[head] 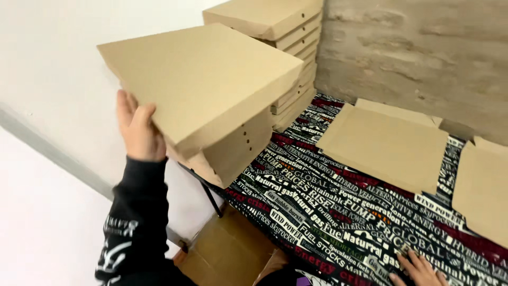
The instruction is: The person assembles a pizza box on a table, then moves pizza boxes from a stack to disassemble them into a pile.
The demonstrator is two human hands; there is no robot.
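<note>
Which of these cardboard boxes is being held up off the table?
The folded pizza box in the left hand, tilted in the air; the others sit stacked or lie flat.

In the upper left of the frame, the left hand [138,130] holds up a brown cardboard box [203,85]. At the bottom right, the right hand [418,270] rests flat on the printed tablecloth [328,206]. More boxes [288,39] stack up behind.

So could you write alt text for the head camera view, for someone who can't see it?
A left hand lifts a folded brown cardboard box over the edge of a table covered in a black, white and red printed cloth. The right hand rests on the cloth. Behind stands a tall stack of matching boxes; flat cardboard sheets lie on the cloth.
</note>
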